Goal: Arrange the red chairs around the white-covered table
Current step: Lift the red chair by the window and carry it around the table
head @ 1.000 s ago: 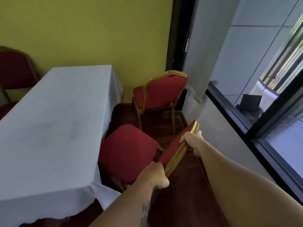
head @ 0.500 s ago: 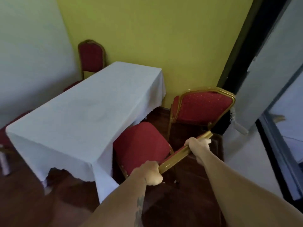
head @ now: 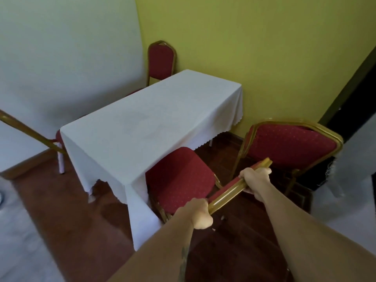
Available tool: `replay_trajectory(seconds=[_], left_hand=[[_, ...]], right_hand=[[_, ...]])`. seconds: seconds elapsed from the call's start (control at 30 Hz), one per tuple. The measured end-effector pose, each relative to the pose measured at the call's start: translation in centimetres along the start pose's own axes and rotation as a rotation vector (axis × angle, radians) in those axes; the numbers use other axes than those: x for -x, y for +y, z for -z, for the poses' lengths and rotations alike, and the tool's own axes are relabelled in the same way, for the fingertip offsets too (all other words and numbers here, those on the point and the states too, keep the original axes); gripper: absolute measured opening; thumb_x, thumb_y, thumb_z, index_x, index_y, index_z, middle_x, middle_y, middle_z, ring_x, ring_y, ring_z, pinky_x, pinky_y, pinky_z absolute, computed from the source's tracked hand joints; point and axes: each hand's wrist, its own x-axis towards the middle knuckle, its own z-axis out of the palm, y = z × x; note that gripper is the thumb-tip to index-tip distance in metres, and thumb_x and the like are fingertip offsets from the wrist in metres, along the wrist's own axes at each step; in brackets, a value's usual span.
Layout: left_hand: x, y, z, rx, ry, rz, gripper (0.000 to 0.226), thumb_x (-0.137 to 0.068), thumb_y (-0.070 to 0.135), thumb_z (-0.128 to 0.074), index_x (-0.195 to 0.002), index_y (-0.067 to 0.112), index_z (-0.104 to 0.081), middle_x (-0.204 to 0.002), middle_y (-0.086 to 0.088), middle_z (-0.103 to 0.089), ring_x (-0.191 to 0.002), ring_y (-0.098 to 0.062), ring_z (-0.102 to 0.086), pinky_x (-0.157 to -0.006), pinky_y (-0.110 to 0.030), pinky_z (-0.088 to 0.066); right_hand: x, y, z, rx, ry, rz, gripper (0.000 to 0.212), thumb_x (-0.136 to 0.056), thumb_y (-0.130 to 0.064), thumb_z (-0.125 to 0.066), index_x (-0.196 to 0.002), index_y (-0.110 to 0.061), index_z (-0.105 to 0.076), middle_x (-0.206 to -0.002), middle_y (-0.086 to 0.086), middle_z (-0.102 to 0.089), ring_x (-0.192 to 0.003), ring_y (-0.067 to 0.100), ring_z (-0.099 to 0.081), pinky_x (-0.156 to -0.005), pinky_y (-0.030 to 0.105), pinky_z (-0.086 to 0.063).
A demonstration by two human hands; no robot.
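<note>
A table under a white cloth [head: 146,127] stands in the room's corner. A red chair with a gold frame [head: 179,180] sits at the table's near right side, its seat partly under the cloth. My left hand [head: 198,213] and my right hand [head: 255,178] both grip the top of its backrest. A second red chair [head: 289,145] stands to the right, beside the yellow wall. A third red chair [head: 161,62] is at the table's far end. Part of another chair's gold frame [head: 26,132] shows at the left.
A yellow wall runs behind the table, a white wall on the left. A dark doorway [head: 354,102] opens at the right. The floor is dark red-brown wood [head: 81,220], with pale floor at the lower left.
The view has swung left and pulled back, so more of the table and the far and left chairs show. Both hands keep their hold on the backrest, and the seat stays at the table's edge.
</note>
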Motion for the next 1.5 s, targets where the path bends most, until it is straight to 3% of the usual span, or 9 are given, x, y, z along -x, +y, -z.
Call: replay_trajectory(seconds=[0.17, 0.43, 0.7, 0.87, 0.97, 1.13, 1.3, 1.4, 1.5], left_hand=[[-2.5, 1.6, 0.9, -0.033, -0.01, -0.024, 0.047, -0.087, 0.017, -0.054, -0.134, 0.017, -0.055, -0.128, -0.009, -0.062, -0.115, -0.031, -0.061, -0.081, -0.036, -0.04], [-6.3, 3.3, 3.3, -0.123, -0.009, -0.032, 0.041, -0.086, 0.016, -0.062, -0.127, 0.01, -0.06, -0.121, -0.01, -0.066, -0.108, -0.029, -0.066, -0.074, -0.035, -0.045], [-9.8, 5.0, 5.6, -0.07, 0.037, 0.085, 0.038, -0.085, 0.014, -0.061, -0.122, 0.01, -0.06, -0.119, -0.009, -0.066, -0.107, -0.029, -0.065, -0.077, -0.035, -0.046], [-12.4, 5.9, 6.7, -0.008, 0.065, 0.206, 0.038, -0.084, 0.016, -0.061, -0.122, 0.012, -0.057, -0.117, -0.009, -0.061, -0.106, -0.03, -0.062, -0.09, -0.04, -0.052], [-13.1, 5.7, 7.1, 0.053, 0.091, 0.265, 0.049, -0.08, 0.018, -0.06, -0.129, 0.014, -0.054, -0.112, -0.006, -0.057, -0.1, -0.028, -0.06, -0.092, -0.043, -0.053], [-13.3, 4.1, 7.8, 0.118, 0.1, 0.298, 0.072, -0.073, 0.019, -0.06, -0.144, 0.022, -0.05, -0.115, -0.006, -0.063, -0.1, -0.028, -0.064, -0.091, -0.045, -0.056], [-13.2, 2.6, 8.4, 0.127, 0.099, 0.31, 0.075, -0.074, 0.017, -0.059, -0.148, 0.026, -0.047, -0.111, -0.003, -0.063, -0.096, -0.024, -0.065, -0.089, -0.043, -0.058], [-13.3, 2.6, 8.6, 0.087, 0.069, 0.299, 0.07, -0.076, 0.017, -0.06, -0.145, 0.021, -0.048, -0.111, -0.004, -0.063, -0.096, -0.025, -0.065, -0.089, -0.043, -0.057], [-13.4, 2.6, 9.3, 0.046, -0.001, 0.272, 0.058, -0.077, 0.021, -0.065, -0.134, 0.016, -0.055, -0.103, -0.003, -0.064, -0.094, -0.025, -0.067, -0.088, -0.043, -0.058]], right_hand=[[-2.9, -2.1, 0.4, 0.039, -0.045, -0.002, 0.082, -0.084, -0.001, -0.065, -0.146, -0.015, -0.014, -0.109, 0.021, -0.064, -0.086, 0.031, -0.072, -0.062, 0.04, -0.06], [-6.8, -5.6, -0.5, 0.115, -0.119, 0.021, 0.078, -0.084, 0.002, -0.066, -0.142, -0.016, -0.016, -0.101, 0.02, -0.064, -0.07, 0.025, -0.074, -0.048, 0.031, -0.058], [-11.9, -8.9, -2.4, 0.165, -0.225, 0.088, 0.081, -0.082, 0.002, -0.066, -0.143, -0.01, -0.014, -0.113, 0.022, -0.061, -0.087, 0.03, -0.073, -0.074, 0.045, -0.065], [-13.9, -11.0, -3.8, 0.218, -0.283, 0.114, 0.06, -0.083, -0.001, -0.068, -0.119, -0.013, -0.022, -0.108, 0.019, -0.061, -0.088, 0.028, -0.072, -0.056, 0.032, -0.058], [-14.5, -11.8, -4.6, 0.25, -0.297, 0.136, 0.06, -0.082, -0.002, -0.067, -0.123, -0.013, -0.024, -0.11, 0.019, -0.061, -0.09, 0.029, -0.071, -0.049, 0.029, -0.055], [-14.6, -11.5, -6.5, 0.304, -0.276, 0.155, 0.066, -0.081, -0.006, -0.071, -0.129, -0.011, -0.025, -0.112, 0.019, -0.06, -0.093, 0.031, -0.069, -0.076, 0.043, -0.063], [-14.1, -11.4, -7.8, 0.294, -0.295, 0.157, 0.065, -0.082, -0.009, -0.072, -0.126, -0.013, -0.025, -0.106, 0.016, -0.06, -0.085, 0.026, -0.068, -0.065, 0.036, -0.061], [-13.9, -11.4, -7.7, 0.329, -0.283, 0.165, 0.065, -0.083, -0.013, -0.072, -0.128, -0.012, -0.026, -0.108, 0.017, -0.062, -0.087, 0.028, -0.069, -0.067, 0.037, -0.061], [-13.7, -11.8, -7.2, 0.406, -0.299, 0.158, 0.064, -0.085, -0.021, -0.073, -0.128, -0.01, -0.026, -0.113, 0.019, -0.065, -0.095, 0.032, -0.07, -0.079, 0.045, -0.062]])
